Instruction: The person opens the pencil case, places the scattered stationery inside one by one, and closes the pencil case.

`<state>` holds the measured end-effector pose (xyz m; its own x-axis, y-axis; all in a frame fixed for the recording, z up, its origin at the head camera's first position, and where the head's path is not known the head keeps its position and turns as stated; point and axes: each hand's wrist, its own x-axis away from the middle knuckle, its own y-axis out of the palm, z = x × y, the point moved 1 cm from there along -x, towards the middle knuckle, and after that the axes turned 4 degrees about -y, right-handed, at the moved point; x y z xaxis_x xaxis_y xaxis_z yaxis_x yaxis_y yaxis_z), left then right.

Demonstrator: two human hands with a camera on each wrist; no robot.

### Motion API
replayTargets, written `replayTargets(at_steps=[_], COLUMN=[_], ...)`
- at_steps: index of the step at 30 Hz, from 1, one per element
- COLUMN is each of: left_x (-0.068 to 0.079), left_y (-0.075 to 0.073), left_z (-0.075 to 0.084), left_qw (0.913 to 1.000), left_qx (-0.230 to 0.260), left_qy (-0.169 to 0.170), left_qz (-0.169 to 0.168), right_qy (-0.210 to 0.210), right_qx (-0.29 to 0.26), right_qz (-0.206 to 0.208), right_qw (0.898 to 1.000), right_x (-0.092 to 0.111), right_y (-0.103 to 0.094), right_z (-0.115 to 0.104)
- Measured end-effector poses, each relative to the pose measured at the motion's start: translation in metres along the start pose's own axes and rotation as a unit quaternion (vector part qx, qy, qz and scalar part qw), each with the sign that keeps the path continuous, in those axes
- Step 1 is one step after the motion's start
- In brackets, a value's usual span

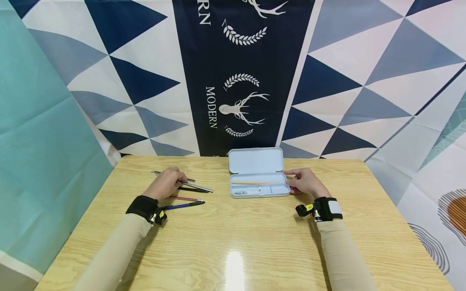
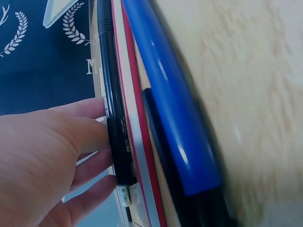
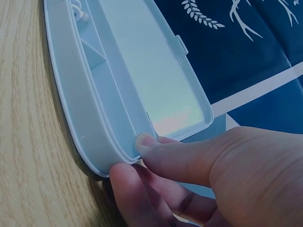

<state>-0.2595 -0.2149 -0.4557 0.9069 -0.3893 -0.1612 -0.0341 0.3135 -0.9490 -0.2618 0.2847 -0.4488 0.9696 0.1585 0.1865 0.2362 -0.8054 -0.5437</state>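
At the left of the table my left hand pinches a slim grey pencil among several writing tools. Close by lie a black pen, a red pencil and a blue pen; the black pen partly covers my fingertips in the left wrist view. A pale blue pencil case stands with its lid raised. Inside are a yellowish pencil and a small white item. My right hand grips the case's right end, thumb over the rim and forefinger against the outside.
Another dark pencil lies beyond my left hand, partly hidden by it. The wooden table ends at a patterned cloth behind the case. A teal cloth hangs along the left side.
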Motion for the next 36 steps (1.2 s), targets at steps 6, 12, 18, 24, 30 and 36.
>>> replayTargets(at_steps=[6, 12, 18, 24, 30, 36], left_x=[-0.002, -0.003, -0.002, -0.002, -0.002, -0.002], left_y=[0.000, 0.002, 0.003, 0.003, 0.004, 0.013], left_z=[0.001, 0.000, -0.001, -0.001, -0.001, -0.013], left_qw=[0.9999, 0.9999, 0.9999, 1.0000, 1.0000, 0.9994], left_qx=[-0.004, -0.011, -0.008, -0.002, -0.004, 0.003], left_qy=[-0.010, -0.005, -0.013, -0.003, 0.004, 0.027], left_qz=[-0.008, -0.007, -0.006, 0.003, 0.006, 0.022], right_qy=[0.002, 0.001, -0.003, 0.010, 0.016, 0.018], right_qx=[0.001, 0.000, -0.002, -0.002, 0.002, 0.003], right_qz=[-0.001, -0.003, -0.002, -0.001, -0.001, -0.001], right_qw=[1.000, 1.000, 1.000, 1.000, 1.000, 1.000], right_x=[0.001, 0.001, -0.002, -0.001, -0.002, -0.001], right_y=[-0.001, -0.002, -0.001, -0.003, -0.002, -0.001], right_z=[-0.001, -0.001, -0.001, -0.001, -0.002, -0.001])
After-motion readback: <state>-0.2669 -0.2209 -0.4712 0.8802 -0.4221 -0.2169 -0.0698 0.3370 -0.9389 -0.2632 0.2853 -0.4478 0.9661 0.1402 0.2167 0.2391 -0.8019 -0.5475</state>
